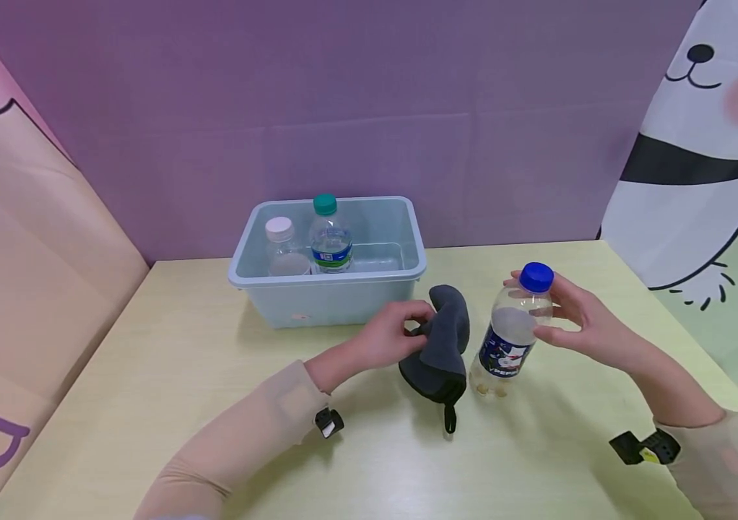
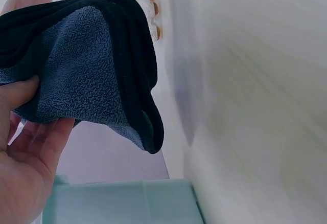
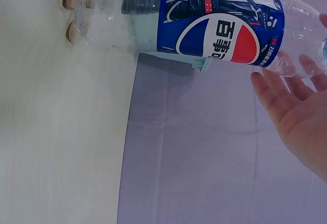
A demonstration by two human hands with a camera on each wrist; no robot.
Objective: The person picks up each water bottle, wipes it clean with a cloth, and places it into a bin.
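My left hand (image 1: 390, 334) pinches a folded dark grey towel (image 1: 445, 332) with black edging, its thumb in front and fingers behind. A small hanging loop (image 1: 450, 419) dangles from the towel's lower end. Terry texture shows up close in the left wrist view. To its right stands a clear Pepsi bottle (image 1: 505, 347) with a blue cap (image 1: 536, 277) and a dark blue label (image 3: 219, 24). My right hand (image 1: 593, 321) holds the bottle around its shoulder, thumb on the near side and fingers reaching behind, partly seen through the plastic.
A light blue bin (image 1: 330, 303) stands at the table's back edge, behind the towel. Inside are a bottle with a green cap (image 1: 331, 242) and a clear bottle with a white cap (image 1: 284, 249). A purple cloth backdrop (image 1: 369, 115) hangs behind the table (image 1: 278, 448).
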